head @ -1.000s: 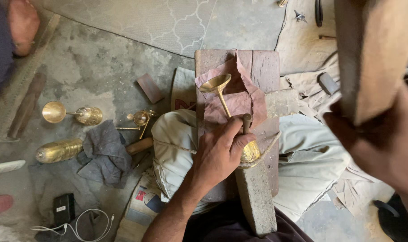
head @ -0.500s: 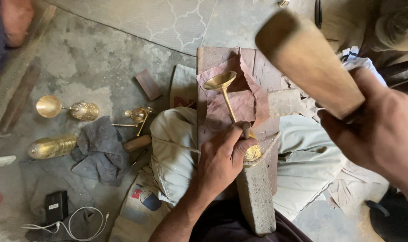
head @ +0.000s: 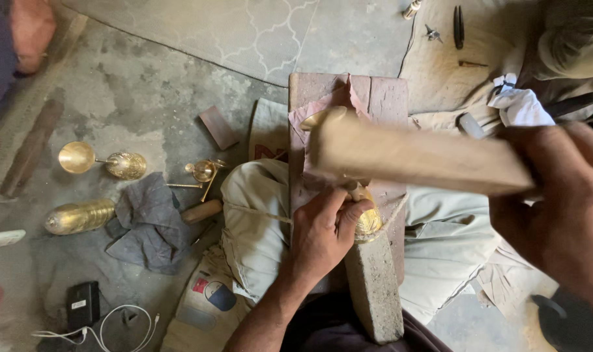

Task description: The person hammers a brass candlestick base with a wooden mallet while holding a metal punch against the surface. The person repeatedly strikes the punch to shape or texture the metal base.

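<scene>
The left hand has its grip closed on the brass piece, pinned on the wooden block near its middle. The right hand clasps the wooden mallet. Brass looks stiff, thin, dentable; hold its base.

A rough concrete floor is carrying a patterned mat, two brass goblets, an engraved brass cylinder, a crumpled grey cloth, and what is probably a charger with white cable.
</scene>
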